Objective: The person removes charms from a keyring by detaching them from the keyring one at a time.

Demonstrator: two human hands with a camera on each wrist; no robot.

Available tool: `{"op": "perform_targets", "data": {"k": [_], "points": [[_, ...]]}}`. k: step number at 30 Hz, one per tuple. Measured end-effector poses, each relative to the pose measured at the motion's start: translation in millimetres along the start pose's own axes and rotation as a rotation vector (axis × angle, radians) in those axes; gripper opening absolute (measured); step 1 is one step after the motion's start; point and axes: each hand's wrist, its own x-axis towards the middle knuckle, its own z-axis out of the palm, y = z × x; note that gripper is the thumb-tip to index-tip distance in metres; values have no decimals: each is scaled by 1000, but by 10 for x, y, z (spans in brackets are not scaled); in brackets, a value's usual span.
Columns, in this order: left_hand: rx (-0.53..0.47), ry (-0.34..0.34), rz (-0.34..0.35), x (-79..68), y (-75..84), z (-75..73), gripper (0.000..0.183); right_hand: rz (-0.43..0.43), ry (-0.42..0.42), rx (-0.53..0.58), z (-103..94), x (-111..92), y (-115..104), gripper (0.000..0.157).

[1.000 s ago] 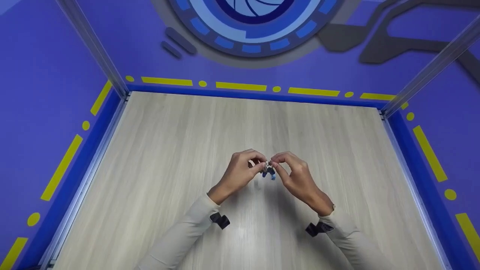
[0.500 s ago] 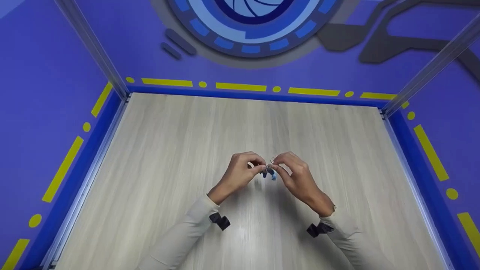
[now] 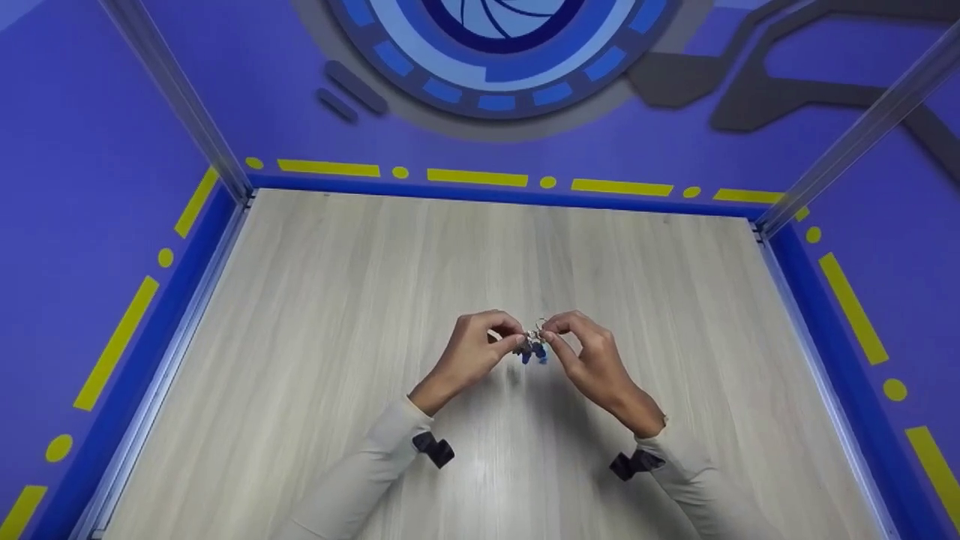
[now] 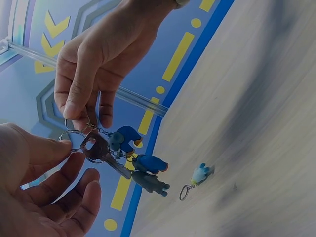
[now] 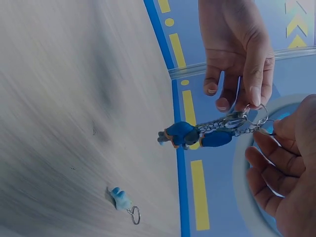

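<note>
In the head view, my left hand (image 3: 480,345) and my right hand (image 3: 596,360) meet over the middle of the table. Each pinches a metal split ring between thumb and fingers; the two rings (image 4: 72,140) are linked or overlap closely. A key (image 4: 95,149) hangs from them in the left wrist view, beside several small animal-shaped keychain charms: blue ones (image 4: 149,163) with orange trim and a grey one (image 4: 149,182). Short metal chains (image 5: 211,126) join the charms to the rings. On the table below lies a separate light-blue keychain charm (image 4: 201,174) with its own ring (image 5: 136,215).
The pale wood-grain tabletop (image 3: 375,285) spreads around the hands. Blue panels (image 3: 600,142) with yellow marks wall it at the back and sides, with metal posts (image 3: 180,112) at the corners. A black wrist camera (image 3: 433,449) sits on each sleeve.
The rings have come further into view between my fingertips, and the charms hang slightly lower and more spread. Both hands have shifted only a little, still pinching the rings.
</note>
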Motion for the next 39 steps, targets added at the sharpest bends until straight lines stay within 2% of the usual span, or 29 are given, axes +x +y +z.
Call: {"op": "perform_targets", "data": {"k": [1,5,9,12,18,23,31,36,39], "points": [[2,-4,-6,-1,-1,3,8,6,-4,2,2,-2,-2,8],[35,-4,-9,-3,12,9,9,20,-17,2,2,-3,-15,15],[83,-5,24,16,29,13,10,12,-27,-35,10,10,-32,5],[114,-16,53,42,30,21,8,-7,-42,-72,19,12,-35,8],[142,-18,71,55,23,17,7,-31,-61,-86,33,9,-21,5],[123,-1,51,43,27,6,6,-15,-64,-88,18,18,-34,14],[22,25,21,24,4,-9,8,11,-47,-45,0,9,-9,4],[23,20,15,15,5,-19,7,64,-22,35,1,0,-18,4],[36,-2,0,11,0,-26,5,87,-21,46,6,-1,-42,3]]}}
